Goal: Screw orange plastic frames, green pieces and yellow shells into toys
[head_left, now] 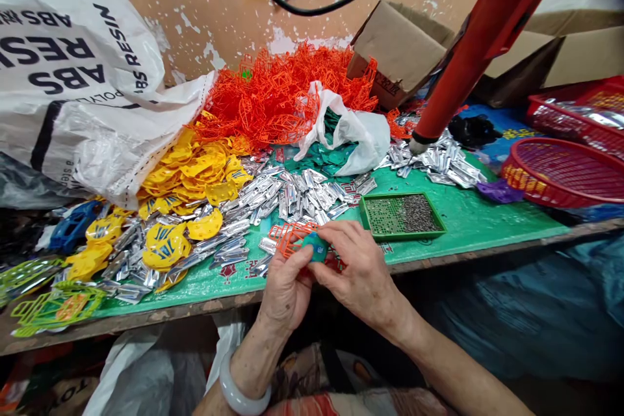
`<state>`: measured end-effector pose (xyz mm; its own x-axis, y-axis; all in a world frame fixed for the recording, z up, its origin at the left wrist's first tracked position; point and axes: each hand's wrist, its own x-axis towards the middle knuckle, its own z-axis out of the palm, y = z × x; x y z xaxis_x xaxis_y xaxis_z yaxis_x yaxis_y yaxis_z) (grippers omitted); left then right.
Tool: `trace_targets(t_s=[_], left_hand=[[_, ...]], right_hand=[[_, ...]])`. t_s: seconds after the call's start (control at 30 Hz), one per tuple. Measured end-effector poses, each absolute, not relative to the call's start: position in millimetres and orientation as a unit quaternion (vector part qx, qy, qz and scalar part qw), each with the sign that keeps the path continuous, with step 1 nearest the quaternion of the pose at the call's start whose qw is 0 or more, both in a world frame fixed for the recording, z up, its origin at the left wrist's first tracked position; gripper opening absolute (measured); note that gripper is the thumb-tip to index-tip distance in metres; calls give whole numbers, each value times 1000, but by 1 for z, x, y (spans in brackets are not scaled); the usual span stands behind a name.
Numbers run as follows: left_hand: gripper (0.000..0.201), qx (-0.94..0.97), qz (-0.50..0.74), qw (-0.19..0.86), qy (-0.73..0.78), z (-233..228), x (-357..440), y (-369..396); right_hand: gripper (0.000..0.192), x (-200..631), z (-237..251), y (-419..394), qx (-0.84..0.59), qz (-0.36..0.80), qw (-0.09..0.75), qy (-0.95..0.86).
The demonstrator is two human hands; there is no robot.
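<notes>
A small teal part (316,248) is pinched between the fingers of both hands at the near edge of the bench (487,224). The left hand (287,286) is closed on it from below-left, fingertips pressed onto the part; a pale bangle (238,390) is worn on that wrist. The right hand (358,273) is curled over it from the right, thumb and forefinger closed on the part. An orange frame (287,237) is seen just behind the part, touching or tucked under the fingers; which, cannot be told. A green tray (402,214) of small dark bits is set just right of the hands. Silver pieces (297,192) are spread across the bench middle, more of them at (439,159) under the tip of an orange tool (480,39) hung above. Yellow parts (195,172) are heaped at left, an orange frame pile (277,94) at the back. A white bag (355,133) with green parts sits beside that pile. An ABS resin sack (73,78) is at far left, red baskets (565,172) at far right, cardboard boxes (394,45) behind.
</notes>
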<state>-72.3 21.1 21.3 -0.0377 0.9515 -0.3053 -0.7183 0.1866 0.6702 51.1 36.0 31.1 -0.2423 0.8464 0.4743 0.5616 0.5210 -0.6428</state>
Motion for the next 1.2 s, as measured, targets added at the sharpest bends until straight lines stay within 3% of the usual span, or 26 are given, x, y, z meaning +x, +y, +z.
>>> trace_targets(t_s=[0.37,0.7,0.87,0.93,1.03,1.1,1.2], left_hand=[[21,235,586,646,429,22,-63,25],[25,195,589,639,454,24,-58,27],[33,198,555,655,472,31,-66,26],[36,190,547,661,477,36,-68,26],[36,184,536,663,490,39,-67,25],[37,186,517,679,487,39,-65,24],[41,184,495,701,478,38,-61,23]], right_hand=[[29,58,22,37,-441,256,456,-730],[29,52,15,25,-445,65,463,-764],[45,81,32,33,-321,191,447,-813],[40,111,47,45,-348,194,489,-776],[32,168,69,80,-503,37,627,-594],[49,202,81,116,-540,-63,656,-523],[79,231,94,178,-539,-45,607,-583]])
